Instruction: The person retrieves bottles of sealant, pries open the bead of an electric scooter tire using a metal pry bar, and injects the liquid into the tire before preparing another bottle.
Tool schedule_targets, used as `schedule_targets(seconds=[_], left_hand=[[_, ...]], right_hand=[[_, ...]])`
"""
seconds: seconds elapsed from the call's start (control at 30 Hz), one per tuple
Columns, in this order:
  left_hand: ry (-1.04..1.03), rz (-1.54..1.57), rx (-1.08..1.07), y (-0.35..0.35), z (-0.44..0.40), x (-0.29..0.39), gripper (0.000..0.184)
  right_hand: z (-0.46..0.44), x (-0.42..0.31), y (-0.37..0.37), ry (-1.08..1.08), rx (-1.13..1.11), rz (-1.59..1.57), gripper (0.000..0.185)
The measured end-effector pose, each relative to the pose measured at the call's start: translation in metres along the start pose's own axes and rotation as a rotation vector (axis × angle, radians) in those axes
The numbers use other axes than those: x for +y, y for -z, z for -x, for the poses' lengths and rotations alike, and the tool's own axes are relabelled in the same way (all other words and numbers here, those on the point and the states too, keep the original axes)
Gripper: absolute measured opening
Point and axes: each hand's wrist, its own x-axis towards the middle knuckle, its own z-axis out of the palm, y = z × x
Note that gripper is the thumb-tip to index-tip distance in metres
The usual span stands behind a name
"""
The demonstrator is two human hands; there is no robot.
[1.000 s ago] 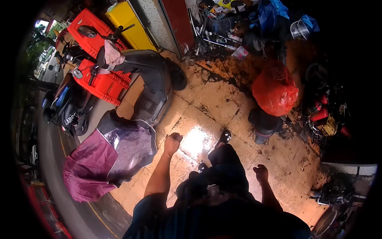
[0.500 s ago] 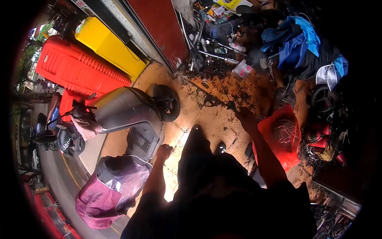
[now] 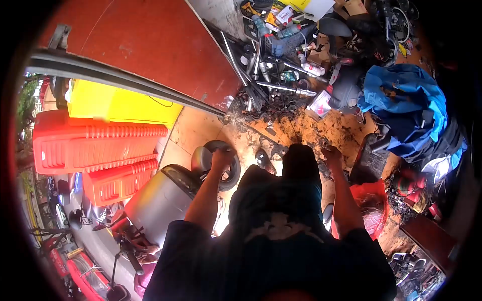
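My left hand (image 3: 222, 158) is closed, in front of the wheel (image 3: 232, 173) of a grey scooter (image 3: 163, 200). Its fingers are curled, and I cannot see whether anything is in them. To the right, my right hand (image 3: 332, 157) is closed too, above the dirty floor beside my knee. What it may hold is hidden. Below and right of that forearm lies a red plastic bag (image 3: 370, 198) with thin, tangled strands in it. My dark-clothed legs (image 3: 303, 163) are between the two hands, and one shoe (image 3: 264, 160) shows on the tiles.
Orange-red plastic stacks (image 3: 100, 143) and a yellow box (image 3: 123, 102) stand at left under a red panel (image 3: 150, 40). Metal tubes (image 3: 286, 88), bottles and parts clutter the floor ahead. A blue cloth or jacket (image 3: 401, 95) is heaped at right.
My view has turned and moved nearer the clutter. My left hand has moved forward to the scooter wheel, and my right hand now appears farther right. The maroon cover has mostly left the view.
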Motion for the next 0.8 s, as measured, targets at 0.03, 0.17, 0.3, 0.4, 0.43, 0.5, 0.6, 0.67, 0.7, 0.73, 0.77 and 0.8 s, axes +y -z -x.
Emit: schedule_targets(seconds=[0.03,0.17,0.3,0.4,0.43,0.5,0.6,0.67,0.7,0.73,0.77,0.8], left_hand=[[-0.074,-0.021,-0.011,-0.001,-0.020,-0.002,0.043],[-0.213,-0.068,-0.012,-0.030,-0.085,-0.023,0.043],[0.148,0.146,0.014,-0.018,-0.097,0.032,0.044],[0.413,0.134,-0.001,-0.021,-0.097,0.018,0.039],[0.527,0.195,0.042,-0.023,-0.099,0.018,0.035],[0.583,0.261,0.023,0.002,-0.110,0.069,0.035],[0.504,0.256,0.103,0.009,-0.138,0.093,0.037],[0.455,0.261,0.089,0.007,-0.163,0.105,0.038],[0.446,0.273,0.048,0.003,-0.177,0.109,0.038],[0.429,0.287,0.011,-0.004,-0.194,0.111,0.038],[0.439,0.299,-0.034,-0.009,-0.214,0.121,0.039],[0.307,0.296,-0.109,-0.008,-0.225,0.130,0.038]], right_hand=[[-0.024,0.008,0.003,-0.012,0.003,0.055,0.041],[-0.092,-0.023,-0.005,-0.086,0.024,0.098,0.046],[-0.185,-0.098,-0.032,0.054,-0.037,0.203,0.050],[-0.249,-0.138,-0.073,0.120,-0.126,0.313,0.051],[-0.274,-0.142,-0.090,0.212,-0.164,0.324,0.050],[-0.306,-0.157,-0.111,0.312,-0.247,0.386,0.048],[-0.345,-0.214,-0.134,0.308,-0.301,0.408,0.043],[-0.357,-0.238,-0.146,0.226,-0.239,0.261,0.040],[-0.365,-0.237,-0.149,0.273,-0.251,0.317,0.038],[-0.381,-0.234,-0.156,0.326,-0.259,0.370,0.036],[-0.400,-0.235,-0.166,0.381,-0.265,0.421,0.033],[-0.414,-0.231,-0.174,0.211,-0.322,0.287,0.031]])
